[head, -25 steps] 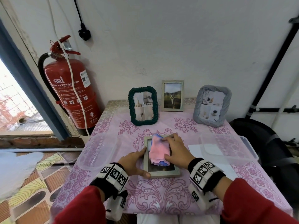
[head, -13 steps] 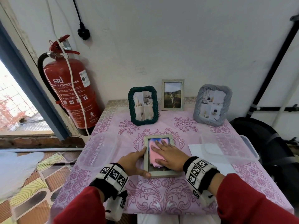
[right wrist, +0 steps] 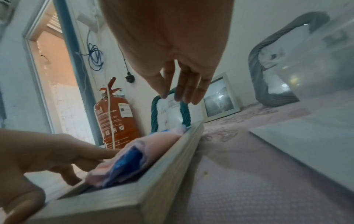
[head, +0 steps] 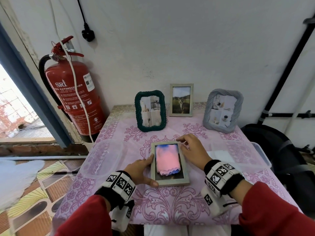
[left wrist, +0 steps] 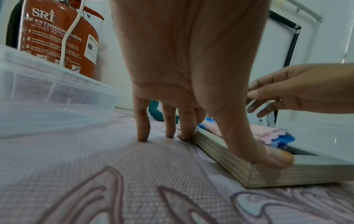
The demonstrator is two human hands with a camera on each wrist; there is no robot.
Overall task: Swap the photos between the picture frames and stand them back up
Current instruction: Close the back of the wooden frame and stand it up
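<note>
In front of you the counter [head: 170,206] is covered with a pink cloth printed with purple flowers and scrolls. Along its far edge by the wall stand three frames: a dark green rope frame [head: 150,111] on the left, a slim pale wooden frame [head: 181,100] with a cat photo in the middle, and a grey rope frame [head: 223,110] on the right. Nearer you, a pale wooden frame [head: 170,163] lies flat in the middle. A clear plastic tub [head: 102,157] sits to its left, and another clear tub [head: 245,154] to its right, with a white sheet [head: 219,153] under it.
</note>
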